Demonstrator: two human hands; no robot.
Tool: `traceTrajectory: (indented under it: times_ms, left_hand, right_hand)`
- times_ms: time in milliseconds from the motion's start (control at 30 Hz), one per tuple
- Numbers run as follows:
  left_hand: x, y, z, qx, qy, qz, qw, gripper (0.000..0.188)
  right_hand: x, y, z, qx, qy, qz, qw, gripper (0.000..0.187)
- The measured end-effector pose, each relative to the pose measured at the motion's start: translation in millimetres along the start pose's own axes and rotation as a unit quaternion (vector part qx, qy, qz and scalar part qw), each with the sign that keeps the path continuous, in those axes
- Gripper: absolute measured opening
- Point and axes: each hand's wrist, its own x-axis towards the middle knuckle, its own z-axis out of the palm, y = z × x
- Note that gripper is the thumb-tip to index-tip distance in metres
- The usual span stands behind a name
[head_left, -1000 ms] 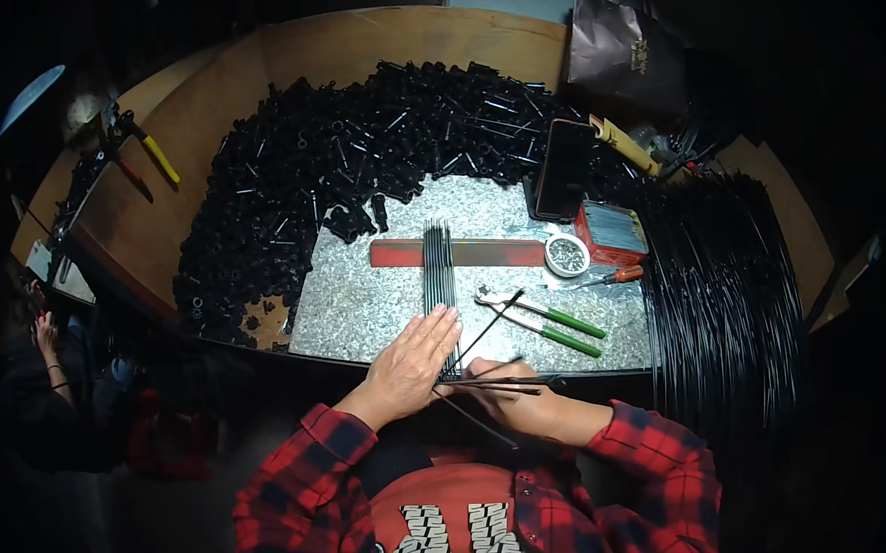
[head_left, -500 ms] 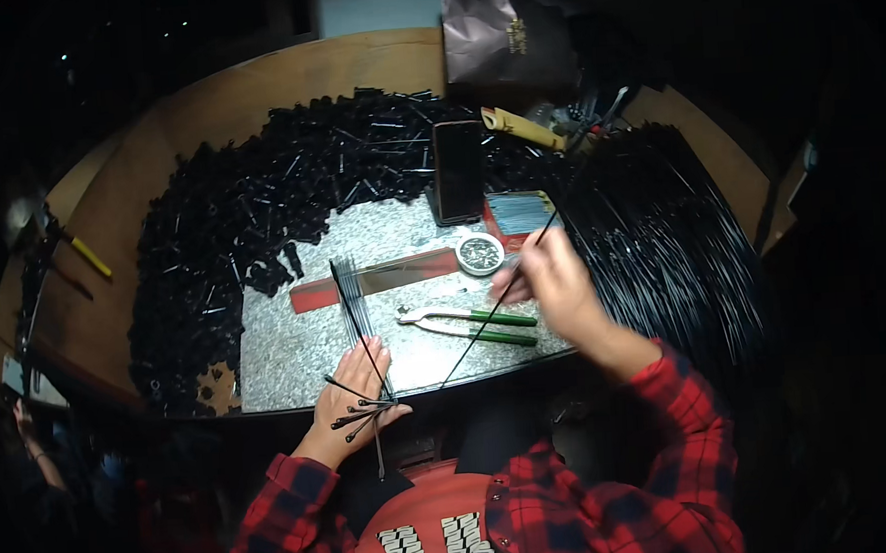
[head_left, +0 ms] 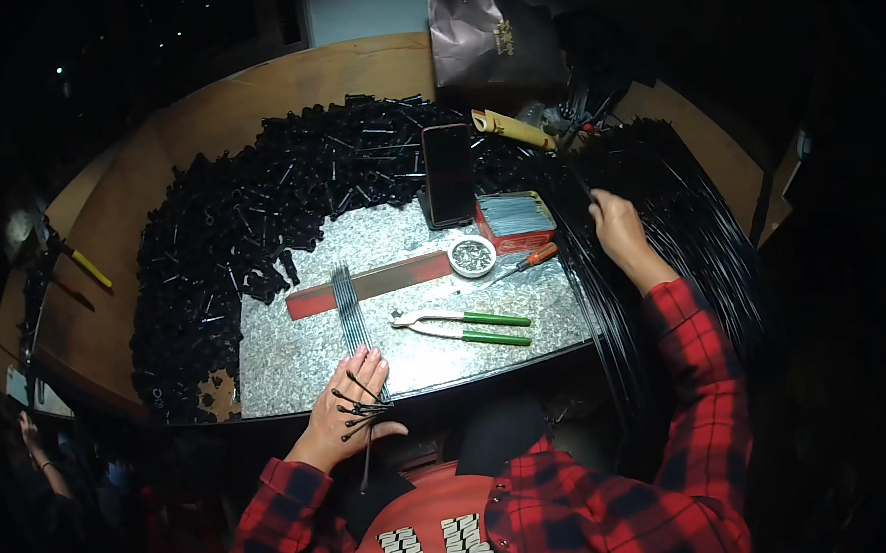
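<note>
Moved since half a second ago: right hand (head_left: 616,229), gone from beside the small round tin out to the sheaf of long thin black rods (head_left: 660,215) on the right.

Far left, yellow-handled tool (head_left: 87,267) on the wooden tabletop (head_left: 214,118). Left hand (head_left: 348,407) flat, fingers spread, pressing the near end of a bundle of thin grey metal ribs (head_left: 348,317) onto the speckled grey stone slab (head_left: 415,308); bundle laid across a flat red bar (head_left: 368,283), heap of short black plastic tubes (head_left: 250,217) behind. Green-handled pliers (head_left: 461,326) mid-slab. Small round tin (head_left: 472,257) filled with tiny metal bits; beside it a shallow red box (head_left: 513,221) of grey strips, dark upright phone (head_left: 449,174), glossy brown paper bag (head_left: 494,48) at the back. Right hand stretched out, fingers pinched on one black rod.
</note>
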Motion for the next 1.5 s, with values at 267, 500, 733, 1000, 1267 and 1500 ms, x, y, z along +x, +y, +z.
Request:
traceTrajectory:
  times_ms: [267, 500, 733, 1000, 1267, 1500]
  left_hand:
    - [3, -6, 8, 0.026, -0.016, -0.022, 0.999, 0.071]
    - [4, -10, 13, 0.010, 0.001, -0.088, 0.996, 0.073]
    - [9, -8, 6, 0.033, -0.058, -0.136, 0.988, 0.091]
    - [10, -11, -4, 0.041, -0.084, -0.118, 0.989, 0.099]
    - [10, -17, 8, 0.012, -0.043, -0.106, 0.993, 0.098]
    - [11, -18, 4, 0.005, -0.022, -0.099, 0.995, 0.096]
  right_hand:
    - [-16, -4, 30, -0.203, -0.118, -0.065, 0.970, 0.009]
    - [24, -29, 62, -0.072, -0.136, -0.136, 0.979, 0.012]
    - [43, -35, 75, -0.080, -0.251, -0.135, 0.955, 0.014]
    - [36, -43, 64, -0.077, -0.201, -0.147, 0.965, 0.002]
    - [36, -41, 66, -0.056, -0.207, -0.188, 0.959, 0.005]
    - [41, -44, 61, -0.064, -0.223, -0.183, 0.955, 0.004]
